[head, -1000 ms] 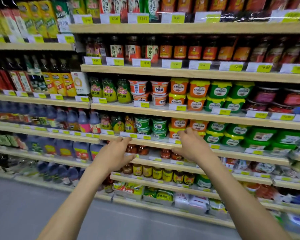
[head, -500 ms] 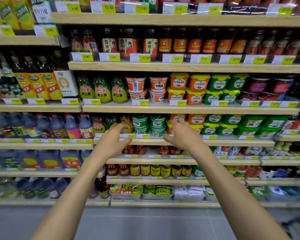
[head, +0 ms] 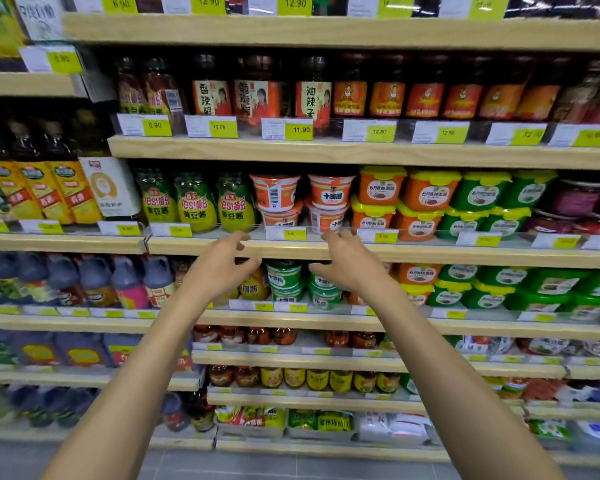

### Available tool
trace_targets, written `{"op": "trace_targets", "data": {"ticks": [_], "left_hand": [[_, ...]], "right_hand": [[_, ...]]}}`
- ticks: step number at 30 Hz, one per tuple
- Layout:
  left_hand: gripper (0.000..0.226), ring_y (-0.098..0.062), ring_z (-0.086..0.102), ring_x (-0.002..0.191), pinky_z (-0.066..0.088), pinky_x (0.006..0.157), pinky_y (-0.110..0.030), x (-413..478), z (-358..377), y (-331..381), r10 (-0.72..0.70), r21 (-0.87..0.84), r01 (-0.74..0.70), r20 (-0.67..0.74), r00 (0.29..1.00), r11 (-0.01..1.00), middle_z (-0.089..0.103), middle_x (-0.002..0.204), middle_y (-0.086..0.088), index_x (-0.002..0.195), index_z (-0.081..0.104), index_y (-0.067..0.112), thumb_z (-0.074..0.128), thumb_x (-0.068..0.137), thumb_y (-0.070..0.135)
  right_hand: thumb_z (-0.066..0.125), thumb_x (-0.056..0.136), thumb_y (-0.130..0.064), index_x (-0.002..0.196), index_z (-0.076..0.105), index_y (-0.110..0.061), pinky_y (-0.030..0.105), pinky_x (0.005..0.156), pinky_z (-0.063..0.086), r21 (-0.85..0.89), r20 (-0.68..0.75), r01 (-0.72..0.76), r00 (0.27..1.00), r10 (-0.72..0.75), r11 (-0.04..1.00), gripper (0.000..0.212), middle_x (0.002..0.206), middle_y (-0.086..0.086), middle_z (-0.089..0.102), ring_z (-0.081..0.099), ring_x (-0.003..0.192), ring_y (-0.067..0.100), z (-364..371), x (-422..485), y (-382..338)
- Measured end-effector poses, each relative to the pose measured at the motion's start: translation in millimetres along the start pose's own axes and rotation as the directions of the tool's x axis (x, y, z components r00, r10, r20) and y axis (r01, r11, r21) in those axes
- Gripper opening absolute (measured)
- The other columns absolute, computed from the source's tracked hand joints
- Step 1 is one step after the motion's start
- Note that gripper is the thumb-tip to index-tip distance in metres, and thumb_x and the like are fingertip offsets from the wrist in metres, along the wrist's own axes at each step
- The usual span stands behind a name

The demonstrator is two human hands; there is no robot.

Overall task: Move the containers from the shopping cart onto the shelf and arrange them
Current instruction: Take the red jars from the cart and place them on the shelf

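Both my hands are raised in front of the wooden store shelf (head: 430, 253), holding nothing. My left hand (head: 222, 268) hangs with loosely spread fingers before the shelf edge, below the green-yellow sauce jars (head: 234, 202). My right hand (head: 347, 263) is level with it, fingers relaxed, just under the stacked orange-and-white tubs (head: 329, 197). Between the two hands, one shelf lower, stand stacked green-lidded tubs (head: 284, 277). No shopping cart is in view.
Orange tubs with yellow lids (head: 381, 188) and green tubs (head: 482, 194) fill the shelf to the right. Dark sauce bottles (head: 312, 91) line the shelf above. Purple jugs (head: 125, 282) stand at lower left. Grey floor (head: 291, 465) runs along the bottom.
Both hands have risen from the green-tub shelf level to the edge of the shelf above and come a little closer together. The view has moved nearer to the shelves.
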State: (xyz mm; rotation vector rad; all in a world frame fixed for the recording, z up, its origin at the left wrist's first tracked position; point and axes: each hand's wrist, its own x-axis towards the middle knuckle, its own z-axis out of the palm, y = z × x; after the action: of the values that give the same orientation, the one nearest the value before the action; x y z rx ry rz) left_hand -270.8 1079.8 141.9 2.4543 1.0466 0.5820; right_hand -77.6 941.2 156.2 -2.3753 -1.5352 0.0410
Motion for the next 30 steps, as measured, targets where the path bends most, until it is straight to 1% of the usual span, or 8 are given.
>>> {"op": "trace_targets", "data": {"ticks": [8, 12, 16, 20, 22, 25, 28, 30], "left_hand": [[0.057, -0.024, 0.053, 0.127, 0.043, 0.091, -0.033, 61.6, 11.8, -17.2, -0.018, -0.046, 0.014, -0.087, 0.996, 0.999, 0.056, 0.14, -0.004, 0.147, 0.044, 0.017, 0.063, 0.096, 0.035], [0.057, -0.024, 0.058, 0.121, 0.049, 0.094, -0.037, 89.7, 11.0, -26.2, 0.003, -0.108, -0.02, -0.15, 0.989, 0.994, 0.059, 0.135, -0.005, 0.147, 0.043, 0.017, 0.063, 0.096, 0.032], [0.055, -0.022, 0.061, 0.12, 0.044, 0.09, -0.027, 117.3, 13.4, -30.0, 0.041, -0.126, -0.065, -0.181, 0.983, 0.99, 0.06, 0.137, -0.005, 0.147, 0.044, 0.011, 0.062, 0.097, 0.026], [0.063, -0.025, 0.056, 0.128, 0.047, 0.104, -0.038, 141.4, 16.1, -34.7, 0.09, -0.153, -0.114, -0.158, 0.983, 0.982, 0.057, 0.143, -0.008, 0.148, 0.044, 0.009, 0.066, 0.095, 0.035], [0.064, -0.024, 0.056, 0.128, 0.047, 0.104, -0.042, 149.6, 17.3, -38.0, 0.126, -0.165, -0.15, -0.149, 0.981, 0.975, 0.058, 0.141, -0.008, 0.146, 0.046, 0.01, 0.067, 0.093, 0.039], [0.064, -0.023, 0.06, 0.122, 0.05, 0.1, -0.042, 156.2, 20.0, -42.7, 0.155, -0.198, -0.179, -0.133, 0.979, 0.964, 0.063, 0.135, -0.004, 0.143, 0.051, 0.013, 0.067, 0.09, 0.047], [0.063, -0.02, 0.061, 0.118, 0.051, 0.097, -0.038, 159.3, 22.0, -46.1, 0.172, -0.213, -0.199, -0.142, 0.975, 0.956, 0.064, 0.133, -0.002, 0.141, 0.052, 0.015, 0.066, 0.09, 0.049], [0.062, -0.018, 0.061, 0.117, 0.05, 0.094, -0.032, 159.9, 23.0, -47.4, 0.182, -0.212, -0.213, -0.156, 0.971, 0.954, 0.064, 0.133, -0.002, 0.141, 0.053, 0.014, 0.066, 0.09, 0.048]], "right_hand": [[0.066, 0.091, -0.043, 0.141, 0.046, -0.01, 0.04, 0.097, 0.045, 0.128, -0.045, 0.055, 0.998, -0.049, 0.99, 0.063, 0.139, 0.011, 0.05, 0.048, 0.128, 0.03, 20.6, 79.0, -2.5], [0.068, 0.091, -0.039, 0.135, 0.052, -0.011, 0.039, 0.096, 0.047, 0.303, -0.167, 0.059, 0.986, -0.008, 0.951, 0.054, 0.13, 0.008, 0.056, 0.054, 0.122, 0.026, 32.3, 106.7, -11.9], [0.065, 0.093, -0.043, 0.139, 0.051, -0.01, 0.037, 0.095, 0.047, 0.404, -0.296, 0.026, 0.949, 0.104, 0.914, 0.058, 0.128, 0.01, 0.055, 0.056, 0.119, 0.025, 38.3, 123.4, -20.0], [0.063, 0.092, -0.05, 0.141, 0.049, -0.012, 0.037, 0.094, 0.047, 0.438, -0.315, -0.023, 0.933, 0.177, 0.898, 0.063, 0.131, 0.009, 0.057, 0.054, 0.12, 0.024, 46.0, 139.1, -23.2], [0.065, 0.091, -0.051, 0.138, 0.051, -0.012, 0.033, 0.09, 0.047, 0.443, -0.329, -0.027, 0.925, 0.19, 0.896, 0.063, 0.129, 0.008, 0.061, 0.057, 0.119, 0.024, 48.6, 144.2, -24.2], [0.069, 0.09, -0.046, 0.131, 0.057, -0.011, 0.028, 0.085, 0.049, 0.464, -0.348, -0.005, 0.919, 0.187, 0.886, 0.055, 0.123, 0.006, 0.066, 0.063, 0.111, 0.021, 52.4, 146.5, -25.1], [0.072, 0.089, -0.042, 0.128, 0.06, -0.012, 0.037, 0.088, 0.055, 0.484, -0.369, 0.022, 0.912, 0.181, 0.875, 0.051, 0.119, 0.003, 0.069, 0.066, 0.107, 0.018, 56.4, 146.4, -26.2], [0.073, 0.088, -0.042, 0.129, 0.059, -0.012, 0.036, 0.089, 0.055, 0.477, -0.379, 0.028, 0.908, 0.177, 0.879, 0.052, 0.121, 0.002, 0.069, 0.065, 0.108, 0.017, 57.3, 146.9, -26.8]]}}
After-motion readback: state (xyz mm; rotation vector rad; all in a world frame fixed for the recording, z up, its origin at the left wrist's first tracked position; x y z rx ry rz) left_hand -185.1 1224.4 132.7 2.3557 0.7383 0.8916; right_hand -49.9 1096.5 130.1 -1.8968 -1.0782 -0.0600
